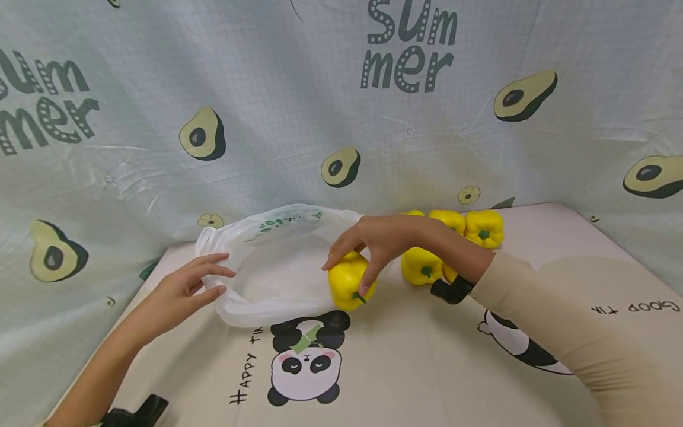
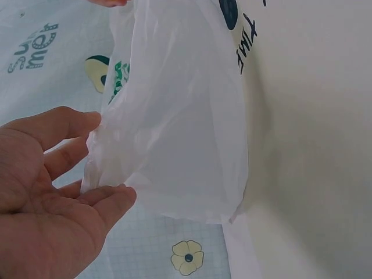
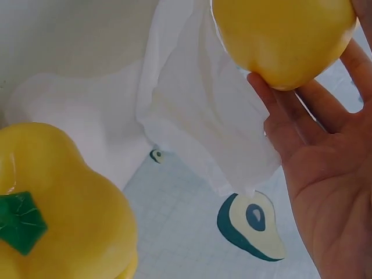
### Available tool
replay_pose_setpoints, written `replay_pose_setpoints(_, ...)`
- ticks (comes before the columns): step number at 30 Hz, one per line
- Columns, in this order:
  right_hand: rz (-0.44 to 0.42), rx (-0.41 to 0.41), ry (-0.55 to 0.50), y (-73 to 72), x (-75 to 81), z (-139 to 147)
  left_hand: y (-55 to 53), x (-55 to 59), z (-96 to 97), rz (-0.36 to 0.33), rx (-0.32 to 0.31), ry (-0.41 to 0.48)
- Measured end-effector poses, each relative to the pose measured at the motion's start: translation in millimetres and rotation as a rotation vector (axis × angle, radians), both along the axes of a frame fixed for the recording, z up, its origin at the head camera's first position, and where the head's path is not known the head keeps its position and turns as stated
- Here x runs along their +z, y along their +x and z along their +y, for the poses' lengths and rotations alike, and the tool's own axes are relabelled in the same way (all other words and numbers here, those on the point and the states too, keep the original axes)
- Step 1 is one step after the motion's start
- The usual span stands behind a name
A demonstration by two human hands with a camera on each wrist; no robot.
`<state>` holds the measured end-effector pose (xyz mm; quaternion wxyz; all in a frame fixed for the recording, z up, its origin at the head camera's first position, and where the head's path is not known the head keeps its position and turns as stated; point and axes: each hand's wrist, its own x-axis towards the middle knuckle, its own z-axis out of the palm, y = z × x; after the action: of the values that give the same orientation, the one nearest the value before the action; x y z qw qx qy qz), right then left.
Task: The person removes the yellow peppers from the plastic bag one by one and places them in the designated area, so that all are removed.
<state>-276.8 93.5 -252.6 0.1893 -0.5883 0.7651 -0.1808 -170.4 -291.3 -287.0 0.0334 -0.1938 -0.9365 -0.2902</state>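
A yellow bell pepper [image 1: 349,281] with a green stem is held in my right hand [image 1: 381,240], thumb on the near side and fingers over the far side. It overlaps the right part of the rim of a white plastic bag [image 1: 256,314]. The bag's wide mouth faces up, with green print on its far inner side. My left hand [image 1: 178,296] holds the bag's left rim; in the left wrist view the thumb lies over the white film [image 2: 174,133] and some fingers go behind it. The right wrist view shows the held pepper [image 3: 285,40] against the palm.
Several more yellow peppers [image 1: 484,229] sit together at the back right, partly hidden by my right forearm. A pale cloth with panda prints [image 1: 305,373] covers the table. Behind it hangs a light sheet with avocado prints [image 1: 341,168].
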Motion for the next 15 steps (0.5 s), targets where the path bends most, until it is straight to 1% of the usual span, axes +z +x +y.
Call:
replay_pose_setpoints(5, 0.020, 0.006, -0.018, 2.1, 1.8, 3.8, 1.2, 1.3, -1.4, 0.005, -0.002, -0.008)
replay_pose_setpoints(15, 0.004, -0.026, -0.045, 6.6, -0.2, 19.7, -0.4, 2.8, -1.9, 0.015, 0.003, -0.017)
